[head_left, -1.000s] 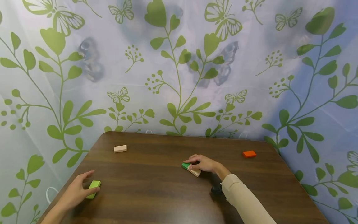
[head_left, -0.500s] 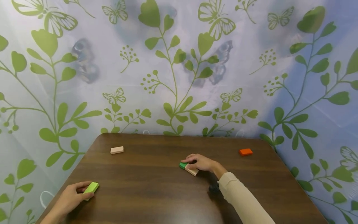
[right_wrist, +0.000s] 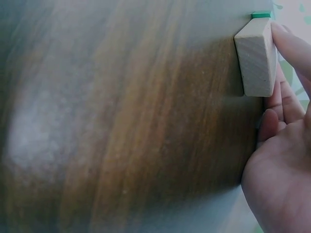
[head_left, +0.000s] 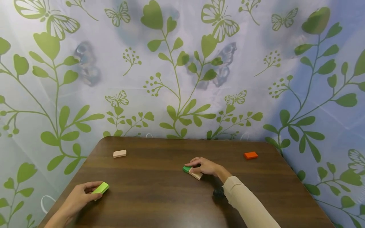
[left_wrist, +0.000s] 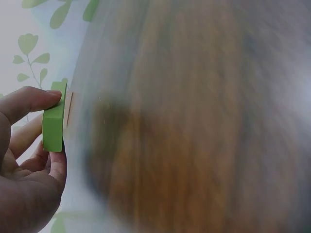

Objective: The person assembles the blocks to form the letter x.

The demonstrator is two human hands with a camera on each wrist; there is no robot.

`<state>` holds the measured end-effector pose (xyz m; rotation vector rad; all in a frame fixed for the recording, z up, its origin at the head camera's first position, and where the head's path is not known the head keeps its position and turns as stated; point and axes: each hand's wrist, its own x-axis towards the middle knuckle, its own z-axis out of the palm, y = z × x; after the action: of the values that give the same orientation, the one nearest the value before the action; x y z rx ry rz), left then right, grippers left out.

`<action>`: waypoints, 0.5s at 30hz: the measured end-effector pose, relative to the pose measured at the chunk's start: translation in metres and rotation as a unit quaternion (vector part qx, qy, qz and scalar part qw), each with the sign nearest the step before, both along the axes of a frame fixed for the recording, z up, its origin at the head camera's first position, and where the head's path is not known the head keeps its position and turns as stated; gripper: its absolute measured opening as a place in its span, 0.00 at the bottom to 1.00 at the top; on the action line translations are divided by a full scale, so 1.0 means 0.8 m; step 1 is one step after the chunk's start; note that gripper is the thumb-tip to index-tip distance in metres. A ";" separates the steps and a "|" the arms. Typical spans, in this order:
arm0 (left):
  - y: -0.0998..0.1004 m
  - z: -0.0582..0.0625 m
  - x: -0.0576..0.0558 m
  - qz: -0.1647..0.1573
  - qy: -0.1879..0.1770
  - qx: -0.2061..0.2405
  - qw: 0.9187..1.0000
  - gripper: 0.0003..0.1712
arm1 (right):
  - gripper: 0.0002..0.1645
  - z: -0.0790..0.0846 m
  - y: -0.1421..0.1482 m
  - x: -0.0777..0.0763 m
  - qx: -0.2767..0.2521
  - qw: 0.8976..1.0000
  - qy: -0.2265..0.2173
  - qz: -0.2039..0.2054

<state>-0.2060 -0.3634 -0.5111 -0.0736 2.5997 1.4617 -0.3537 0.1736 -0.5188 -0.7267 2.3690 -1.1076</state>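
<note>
My left hand (head_left: 77, 199) pinches a light green block (head_left: 101, 188); my right hand (head_left: 206, 166) rests curled over a natural wooden block (head_left: 196, 174) beside a dark green block (head_left: 186, 169).

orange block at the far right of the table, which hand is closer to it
Right. The right hand rests mid-table, left of the orange block; the left hand is at the table's opposite, near-left corner.
</note>
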 end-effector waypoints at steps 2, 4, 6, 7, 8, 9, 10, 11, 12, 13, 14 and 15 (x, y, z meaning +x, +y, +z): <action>0.005 0.001 -0.002 -0.006 0.008 0.012 1.000 0.35 | 0.23 -0.001 -0.001 0.001 0.003 1.000 0.001 0.001; 0.011 0.000 -0.005 -0.006 0.016 0.024 1.000 0.35 | 0.23 0.000 -0.002 0.002 0.001 1.000 0.002 0.002; 0.018 0.000 -0.008 -0.015 0.024 0.034 0.999 0.35 | 0.23 0.002 -0.002 0.003 -0.002 1.000 0.004 0.002; 0.022 0.000 -0.010 -0.019 0.027 0.041 0.999 0.35 | 0.23 0.003 -0.003 0.003 -0.003 1.000 0.005 0.001; 0.025 0.000 -0.012 -0.026 0.030 0.043 0.998 0.34 | 0.23 0.004 -0.003 0.003 -0.004 1.000 0.006 0.001; 0.029 0.000 -0.014 -0.028 0.030 0.047 0.998 0.35 | 0.23 0.005 -0.003 0.004 -0.006 1.000 0.007 -0.001; 0.033 0.000 -0.016 -0.034 0.032 0.051 0.998 0.35 | 0.23 0.005 -0.003 0.004 -0.006 1.000 0.007 -0.002; 0.037 0.000 -0.018 -0.040 0.034 0.053 0.997 0.34 | 0.23 0.005 -0.003 0.004 -0.006 1.000 0.009 -0.002; 0.040 0.000 -0.019 -0.043 0.035 0.056 0.997 0.34 | 0.23 0.005 -0.003 0.004 -0.005 1.000 0.010 -0.002; 0.044 0.001 -0.021 -0.044 0.035 0.058 0.997 0.34 | 0.23 0.005 -0.002 0.004 -0.005 1.000 0.009 -0.002; 0.048 0.001 -0.022 -0.045 0.037 0.059 0.997 0.34 | 0.23 0.005 -0.002 0.004 -0.005 1.000 0.009 -0.002; 0.052 0.002 -0.024 -0.047 0.037 0.063 0.996 0.34 | 0.23 0.004 -0.002 0.004 -0.004 1.000 0.010 -0.002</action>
<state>-0.2250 -0.3220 -0.5097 0.1171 2.5218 1.6200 -0.3506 0.1719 -0.5154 -0.7380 2.3854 -1.1167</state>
